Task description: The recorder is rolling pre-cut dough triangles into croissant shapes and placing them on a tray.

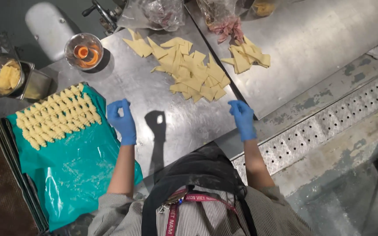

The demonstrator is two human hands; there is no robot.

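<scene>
Hovering over the steel bench [162, 118], we are curling our blue-gloved left hand [121, 120] with fingers pinched together on nothing visible, at three o'clock from shaped dough rows [55, 116] on teal plastic sheet [79, 170]; our right hand [243, 119], fingers loosely bent, is hanging at five o'clock from the dough triangles [191, 70].

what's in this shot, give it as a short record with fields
left hand: blue-gloved left hand, raised over the steel table, fingers pinched, holding nothing visible
right hand: blue-gloved right hand at the table edge, no object visible in it
dough: pile of flat dough triangles ahead of both hands; smaller pile on the next table
finished pieces: rows of twisted dough pieces on a teal plastic sheet
other: small bowl with orange contents; metal cup of dough scraps
</scene>
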